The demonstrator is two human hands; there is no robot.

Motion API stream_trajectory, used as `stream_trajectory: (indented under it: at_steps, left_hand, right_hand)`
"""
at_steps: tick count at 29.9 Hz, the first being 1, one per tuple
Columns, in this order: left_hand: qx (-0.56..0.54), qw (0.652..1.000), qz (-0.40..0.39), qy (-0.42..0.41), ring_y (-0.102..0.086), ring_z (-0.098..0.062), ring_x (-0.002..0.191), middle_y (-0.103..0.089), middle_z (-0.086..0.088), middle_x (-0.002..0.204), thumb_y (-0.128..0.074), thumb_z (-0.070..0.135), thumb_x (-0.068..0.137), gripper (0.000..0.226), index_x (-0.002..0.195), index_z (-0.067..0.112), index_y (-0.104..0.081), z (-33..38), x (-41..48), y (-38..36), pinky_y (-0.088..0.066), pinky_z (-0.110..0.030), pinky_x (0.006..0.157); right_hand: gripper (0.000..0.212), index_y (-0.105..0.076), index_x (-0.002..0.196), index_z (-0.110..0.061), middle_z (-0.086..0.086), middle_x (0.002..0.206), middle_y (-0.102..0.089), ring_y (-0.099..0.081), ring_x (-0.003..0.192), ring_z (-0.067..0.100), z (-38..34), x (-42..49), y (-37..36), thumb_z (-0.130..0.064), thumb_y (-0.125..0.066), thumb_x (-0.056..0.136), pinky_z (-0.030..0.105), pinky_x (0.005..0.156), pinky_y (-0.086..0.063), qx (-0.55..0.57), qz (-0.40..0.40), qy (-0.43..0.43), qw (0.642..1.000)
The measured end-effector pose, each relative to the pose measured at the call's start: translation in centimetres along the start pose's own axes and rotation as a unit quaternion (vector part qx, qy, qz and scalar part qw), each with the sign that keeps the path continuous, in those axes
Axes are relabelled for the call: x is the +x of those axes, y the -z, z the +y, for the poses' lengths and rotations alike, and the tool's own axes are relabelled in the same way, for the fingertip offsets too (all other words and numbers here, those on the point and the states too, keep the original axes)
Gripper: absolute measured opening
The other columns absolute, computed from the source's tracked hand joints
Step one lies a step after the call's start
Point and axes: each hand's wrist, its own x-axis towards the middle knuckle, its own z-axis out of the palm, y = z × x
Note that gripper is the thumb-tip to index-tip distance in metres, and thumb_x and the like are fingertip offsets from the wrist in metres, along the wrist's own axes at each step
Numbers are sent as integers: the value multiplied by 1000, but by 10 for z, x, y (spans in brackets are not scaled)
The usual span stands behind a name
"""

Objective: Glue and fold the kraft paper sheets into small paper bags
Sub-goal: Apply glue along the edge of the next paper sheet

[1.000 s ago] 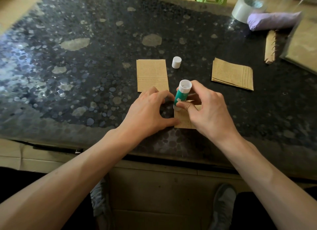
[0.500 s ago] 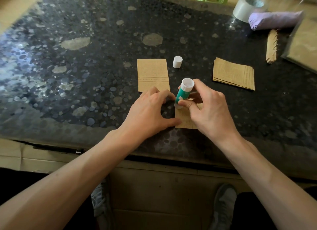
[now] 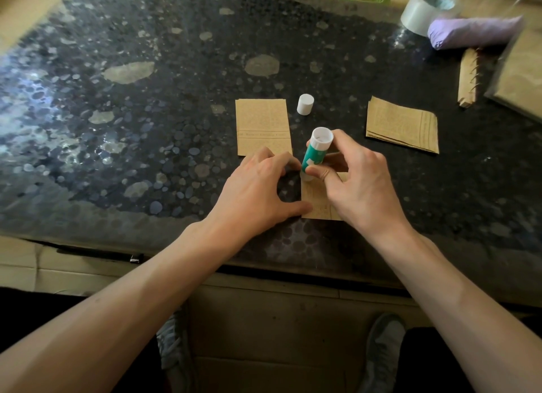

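Tabletop: dark speckled stone tabletop (image 3: 117,128) fills my view.
Left grip: left grip (image 3: 258,193) unclenched, thumb and fingertips pressing the left edge of the kraft sheet (image 3: 318,202).
Flat bag: flat kraft bag (image 3: 263,125) lies just beyond those fingers.
Cap: white cap (image 3: 305,104) stands upright, just right of the bag.
Glue stick: green glue stick (image 3: 315,152) tilted, lower end at the sheet's top left corner.
Sheet: near the front edge, and I see it mostly hidden under both grips.
Right grip: right grip (image 3: 357,181) clamped round the glue stick.
Stack: kraft stack (image 3: 401,124) lies apart, further right.
Far right: blurred tape roll (image 3: 425,8), purple bundle (image 3: 472,33), folded kraft strip (image 3: 467,77).
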Motion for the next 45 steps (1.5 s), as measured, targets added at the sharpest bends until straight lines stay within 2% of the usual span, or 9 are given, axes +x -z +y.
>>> stream_trajectory:
  at_steps: [4,8,23,26,30,33,35,41,45]
  left_hand:
    - [4,1000,-2,5,-48,-9,108,-51,11,116,-78,62,73,67,131,37,-54,1,0,0,-36,-26,81]
    - [6,1000,3,3,-49,-10,108,-51,11,115,-78,62,72,69,131,36,-52,0,0,-1,-36,-25,82]
    - [0,1000,7,4,-49,-10,110,-51,11,116,-79,62,71,70,128,33,-50,-1,-1,-2,-38,-26,83]
    - [1,1000,4,5,-49,-9,110,-51,12,116,-78,63,71,69,127,34,-51,-1,0,-2,-40,-26,83]
    - [8,1000,2,7,-48,-8,110,-50,13,117,-78,64,71,69,128,35,-53,-2,1,-2,-39,-26,82]
    - [7,1000,6,6,-48,-8,109,-50,13,116,-79,64,71,68,128,35,-54,-2,0,-2,-39,-26,81]
    - [5,1000,8,5,-48,-7,108,-50,13,115,-79,63,71,69,128,35,-54,-2,0,-2,-38,-26,80]
    - [4,1000,1,3,-48,-8,106,-51,12,114,-77,64,70,69,127,34,-54,-2,1,-1,-39,-27,80]
    - [7,1000,-3,2,-49,-9,106,-51,12,115,-76,64,72,68,129,35,-54,-2,2,-1,-41,-27,81]
  right_hand:
    - [26,-62,116,-18,-8,111,-70,-62,101,0,0,2,-1,-20,-77,94,11,84,-48,-1,2,-7,1000]
    - [27,-62,117,-18,-6,114,-72,-66,105,5,-1,3,-2,-20,-76,94,21,88,-55,0,6,-7,1000]
    - [26,-64,117,-16,-5,109,-73,-69,103,9,1,11,-6,-17,-76,94,35,90,-60,5,33,-3,999]
    - [28,-64,119,-17,-7,110,-72,-69,103,7,2,10,-7,-16,-76,94,33,90,-60,13,36,-1,999]
    - [27,-66,119,-16,-20,105,-67,-67,101,-8,3,9,-3,-15,-76,94,12,87,-54,81,59,-23,995]
    - [29,-66,120,-14,-21,104,-67,-68,101,-6,3,9,8,-19,-76,94,14,87,-55,113,70,-31,991]
    - [29,-66,119,-16,-19,105,-69,-69,101,-3,4,7,14,-22,-78,93,17,88,-56,107,47,-28,993]
    - [31,-65,119,-28,-28,105,-65,-64,103,-9,5,-9,19,-33,-78,92,10,84,-51,67,-37,-25,997]
    - [30,-66,120,-28,-25,107,-68,-65,105,-7,4,-13,21,-31,-77,92,11,87,-50,63,-66,-15,996]
